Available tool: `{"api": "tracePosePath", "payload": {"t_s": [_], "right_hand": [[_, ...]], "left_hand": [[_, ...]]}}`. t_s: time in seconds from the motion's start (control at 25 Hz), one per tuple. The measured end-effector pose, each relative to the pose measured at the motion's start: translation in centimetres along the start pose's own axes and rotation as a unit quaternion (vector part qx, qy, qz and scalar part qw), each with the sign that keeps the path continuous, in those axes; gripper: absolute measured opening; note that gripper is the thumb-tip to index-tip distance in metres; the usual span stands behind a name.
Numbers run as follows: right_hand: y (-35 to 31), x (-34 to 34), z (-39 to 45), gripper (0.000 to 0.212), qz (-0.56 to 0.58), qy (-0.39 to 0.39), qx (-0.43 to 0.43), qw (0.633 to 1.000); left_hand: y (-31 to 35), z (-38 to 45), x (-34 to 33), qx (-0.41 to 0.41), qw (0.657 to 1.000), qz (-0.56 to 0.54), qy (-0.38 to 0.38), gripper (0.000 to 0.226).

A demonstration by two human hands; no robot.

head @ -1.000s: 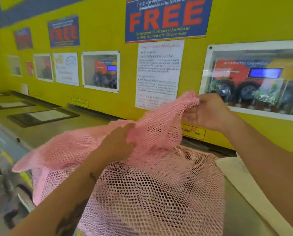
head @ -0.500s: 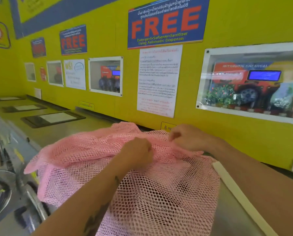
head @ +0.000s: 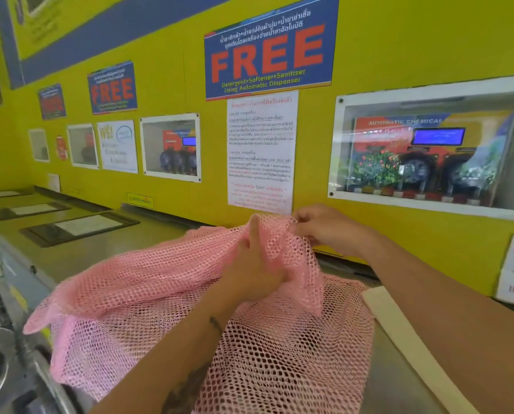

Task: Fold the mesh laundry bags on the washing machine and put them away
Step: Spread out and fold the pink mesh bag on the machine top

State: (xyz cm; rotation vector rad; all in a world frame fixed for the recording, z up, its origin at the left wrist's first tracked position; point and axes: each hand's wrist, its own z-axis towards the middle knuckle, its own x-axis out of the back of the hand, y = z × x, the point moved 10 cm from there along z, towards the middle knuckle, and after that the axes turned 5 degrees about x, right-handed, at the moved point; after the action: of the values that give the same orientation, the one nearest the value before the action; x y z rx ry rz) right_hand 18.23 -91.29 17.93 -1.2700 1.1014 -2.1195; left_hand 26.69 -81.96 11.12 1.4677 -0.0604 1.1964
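Steel washing machine top fills the lower frame, with the pink mesh laundry bag heaped across it at centre. Mid-frame, the left hand grips a bunched fold; just beyond, the right hand pinches the raised edge. Best to align edges squarely before creasing, below the yellow wall.

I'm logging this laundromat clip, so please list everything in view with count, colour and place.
mesh bag: at least one, pink, on the machine top, far edge lifted
machine top: one, grey metal, below the wall
FREE signs: three, blue with red letters, on the yellow wall
notice: one, white, under the nearest sign
dispenser window: white frame, right wall
strip: one, cream, right of the bag
left hand: grips the mesh
right hand: pinches the bag's raised edge
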Motion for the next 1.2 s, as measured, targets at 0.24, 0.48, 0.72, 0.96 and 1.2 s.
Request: {"api": "tracePosePath", "payload": {"t_s": [0.24,0.48,0.72,0.96,1.2], "right_hand": [[-0.5,1.8,-0.4,0.011,-0.277,0.023,0.04,0.96],[-1.8,5.4,-0.1,0.018,-0.447,0.164,0.108,0.873],[0.5,4.0,1.2,0.013,-0.46,0.102,0.031,0.881],[5.2,0.3,-2.1,0.046,-0.422,-0.184,-0.085,0.883],[7.5,2.0,-4.1,0.099,-0.435,-0.162,-0.141,0.875]], "left_hand": [[0.9,-1.0,5.3,-0.03,0.993,0.011,0.113,0.069],[4.4,-4.9,17.6,-0.074,0.97,0.022,0.232,0.02],[4.6,-8.6,15.2,-0.024,0.992,0.107,0.07,0.041],[-2.5,-14.7,9.1,0.067,0.935,0.321,-0.138,0.076],[-5.2,-18.9,3.4,0.066,0.927,0.294,-0.224,0.095]]}}
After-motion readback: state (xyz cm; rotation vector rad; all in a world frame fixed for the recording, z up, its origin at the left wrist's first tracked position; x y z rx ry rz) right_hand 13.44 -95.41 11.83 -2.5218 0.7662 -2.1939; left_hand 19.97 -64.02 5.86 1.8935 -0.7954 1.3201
